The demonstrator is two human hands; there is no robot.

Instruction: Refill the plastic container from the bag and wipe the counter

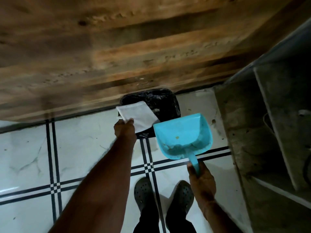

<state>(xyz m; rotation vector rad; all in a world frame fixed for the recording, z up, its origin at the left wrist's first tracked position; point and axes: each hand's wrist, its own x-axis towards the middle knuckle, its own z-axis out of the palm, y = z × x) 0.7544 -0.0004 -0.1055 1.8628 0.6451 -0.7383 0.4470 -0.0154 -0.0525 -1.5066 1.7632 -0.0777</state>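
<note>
My left hand (pixel 125 130) pinches a flat white bag or cloth (pixel 137 115) by its near corner and holds it over a bin lined with a black bag (pixel 159 101). My right hand (pixel 201 177) grips the handle of a turquoise dustpan (pixel 183 135), which hangs to the right of the bin's near edge. Crumbs and dirt lie at the back of the pan near the handle. The bin stands on the tiled floor, half tucked under a wooden counter (pixel 117 47). No plastic container is in view.
White floor tiles with dark double lines (pixel 55 185) spread below. My two feet in dark clogs (pixel 144 192) stand behind the bin. A grey concrete ledge or shelf (pixel 252 123) rises at the right, close to the dustpan.
</note>
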